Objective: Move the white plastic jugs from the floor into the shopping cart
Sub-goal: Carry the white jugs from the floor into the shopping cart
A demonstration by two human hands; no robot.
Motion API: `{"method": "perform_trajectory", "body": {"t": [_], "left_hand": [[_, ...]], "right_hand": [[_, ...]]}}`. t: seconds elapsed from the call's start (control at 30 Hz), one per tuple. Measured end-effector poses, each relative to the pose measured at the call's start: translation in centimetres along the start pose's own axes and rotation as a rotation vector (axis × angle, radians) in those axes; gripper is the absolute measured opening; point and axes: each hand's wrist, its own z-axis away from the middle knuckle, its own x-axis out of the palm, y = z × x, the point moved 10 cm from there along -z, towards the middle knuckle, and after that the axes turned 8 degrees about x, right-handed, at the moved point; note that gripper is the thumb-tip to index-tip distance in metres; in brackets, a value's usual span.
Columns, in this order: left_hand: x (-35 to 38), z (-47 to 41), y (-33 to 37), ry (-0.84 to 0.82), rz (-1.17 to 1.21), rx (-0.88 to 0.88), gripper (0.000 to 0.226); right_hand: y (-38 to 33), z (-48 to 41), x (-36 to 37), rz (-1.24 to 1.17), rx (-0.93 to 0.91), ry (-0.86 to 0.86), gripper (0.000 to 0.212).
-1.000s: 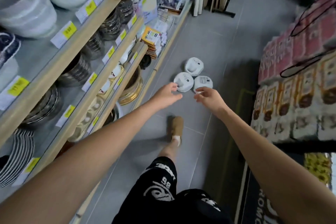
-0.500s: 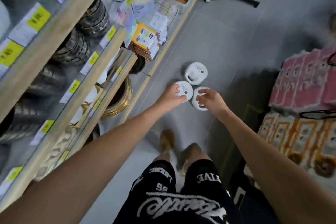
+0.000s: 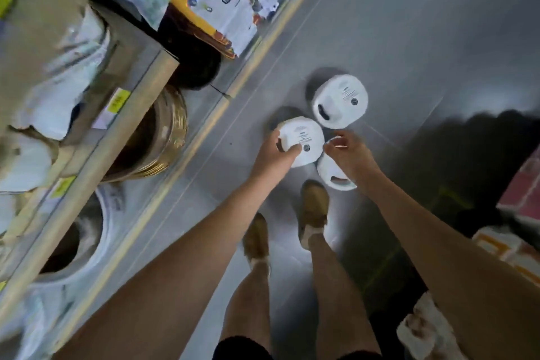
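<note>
Three white plastic jugs stand close together on the grey floor, seen from above. My left hand (image 3: 273,156) grips the left edge of the near-left jug (image 3: 305,139), thumb and fingers wrapped around its rim. My right hand (image 3: 349,155) lies over the near-right jug (image 3: 336,177), fingers curled at its far edge; the handle hole shows below the hand. The far jug (image 3: 340,99) stands untouched just beyond both hands. No shopping cart is in view.
Store shelves (image 3: 122,126) run along the left with gold bowls (image 3: 163,137), white bowls and packaged goods. Stacked pink and orange packs (image 3: 520,213) line the right edge. My feet in tan shoes (image 3: 314,207) stand right below the jugs.
I have bent lower and closer. My left hand has closed on the near-left jug's rim and my right hand has settled over the near-right jug.
</note>
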Motion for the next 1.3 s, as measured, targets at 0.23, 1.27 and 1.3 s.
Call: {"method": "perform_trajectory", "body": {"t": [0.23, 1.27, 1.3], "left_hand": [[6.3, -14.6, -11.8, 0.072, 0.049, -0.052, 0.064], [5.3, -17.5, -23.0, 0.167, 0.068, -0.107, 0.106], [4.3, -15.9, -22.1, 0.173, 0.068, -0.097, 0.105]], "right_hand": [[6.5, -16.5, 6.4, 0.143, -0.060, -0.074, 0.060], [8.4, -22.0, 13.1, 0.188, -0.165, -0.078, 0.106], [7.8, -20.2, 12.8, 0.180, -0.168, -0.076, 0.105]]}}
